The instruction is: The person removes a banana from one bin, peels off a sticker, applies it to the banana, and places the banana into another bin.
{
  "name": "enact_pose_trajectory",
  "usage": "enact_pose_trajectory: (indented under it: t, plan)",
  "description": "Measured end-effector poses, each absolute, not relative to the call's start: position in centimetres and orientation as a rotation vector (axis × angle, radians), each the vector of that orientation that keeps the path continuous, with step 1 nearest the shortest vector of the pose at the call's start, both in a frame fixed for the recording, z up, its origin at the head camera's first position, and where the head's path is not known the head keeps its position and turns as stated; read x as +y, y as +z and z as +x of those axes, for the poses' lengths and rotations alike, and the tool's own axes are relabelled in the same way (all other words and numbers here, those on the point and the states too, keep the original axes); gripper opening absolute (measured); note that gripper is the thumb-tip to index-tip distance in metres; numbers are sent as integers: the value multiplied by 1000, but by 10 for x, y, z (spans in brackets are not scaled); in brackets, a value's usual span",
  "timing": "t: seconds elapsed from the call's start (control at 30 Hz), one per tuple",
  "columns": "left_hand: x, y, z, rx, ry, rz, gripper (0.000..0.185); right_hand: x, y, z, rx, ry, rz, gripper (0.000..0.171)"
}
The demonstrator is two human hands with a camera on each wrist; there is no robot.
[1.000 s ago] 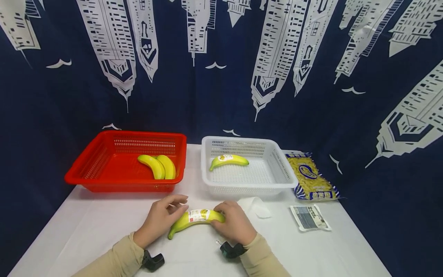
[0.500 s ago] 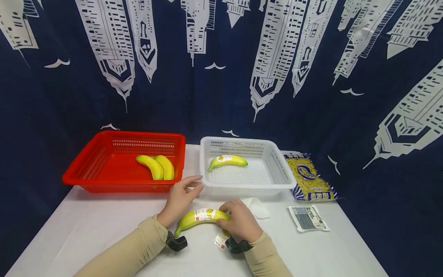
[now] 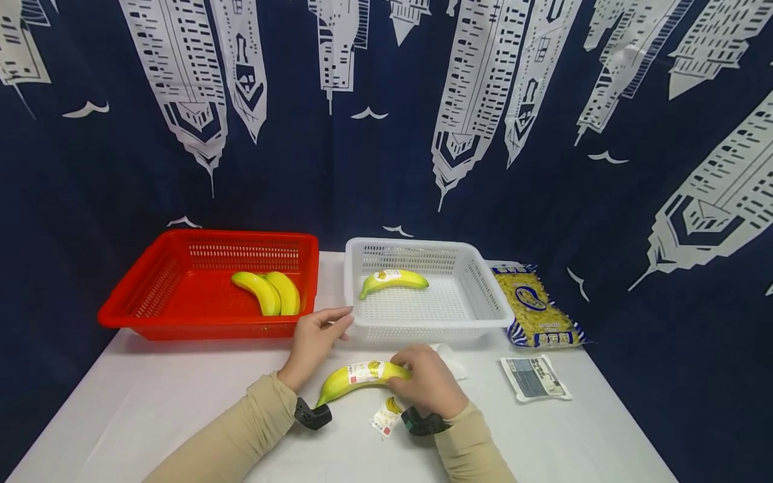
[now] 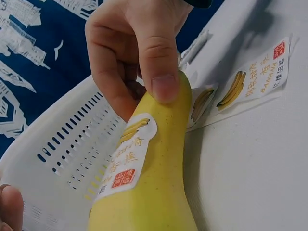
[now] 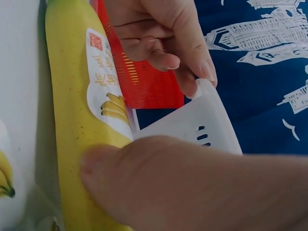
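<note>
A yellow-green banana (image 3: 338, 386) with a white printed label (image 3: 365, 371) stuck on it lies across the front of the table. My right hand (image 3: 430, 382) grips its right end; in the left wrist view the thumb (image 4: 163, 86) presses on the tip. Reaching past the banana, my left hand (image 3: 313, 345) has its fingers extended, fingertips right at the front left corner of the white basket (image 3: 425, 324). In the right wrist view that hand's thumb stands apart from the index finger. Beside my right wrist, a loose banana label (image 3: 386, 417) lies on the table.
Inside the white basket is another labelled banana (image 3: 395, 282). The red basket (image 3: 208, 330) at the left holds two bananas (image 3: 268, 294). At the right lie a pasta bag (image 3: 537, 308) and a small white packet (image 3: 535, 378). White paper (image 3: 449, 362) shows behind my right hand.
My left hand has left the banana's side and moved forward and right to the white basket's corner. My right hand has slid slightly right with the banana, and the loose label now shows.
</note>
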State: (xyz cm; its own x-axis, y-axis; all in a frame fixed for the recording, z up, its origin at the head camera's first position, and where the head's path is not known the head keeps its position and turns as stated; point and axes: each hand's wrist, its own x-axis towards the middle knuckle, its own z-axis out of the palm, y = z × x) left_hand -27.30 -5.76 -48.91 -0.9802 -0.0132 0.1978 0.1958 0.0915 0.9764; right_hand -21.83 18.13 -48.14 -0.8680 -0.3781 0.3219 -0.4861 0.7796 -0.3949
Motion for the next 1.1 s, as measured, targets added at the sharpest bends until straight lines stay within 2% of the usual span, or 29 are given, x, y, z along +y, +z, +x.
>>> enact_pose_trajectory:
  t: [0.33, 0.63, 0.77, 0.93, 1.1]
  plan:
    - [-60, -490, -274, -2172, -1991, -182, 25, 193, -456, -217, -2725, 705, 632, 26]
    - [-58, -491, -275, -2168, -1961, -207, 24, 234, -412, -223, -2593, 788, 539, 24]
    - [-57, -491, -275, -2151, -1989, -218, 24, 244, -389, -248, -2484, 755, 422, 29]
    - [-57, -491, -274, -2139, -1997, -221, 24, 241, -376, -302, -2579, 661, 399, 30]
    - [-57, -491, -272, -2137, -1983, -217, 24, 235, -378, -352, -2791, 578, 475, 17]
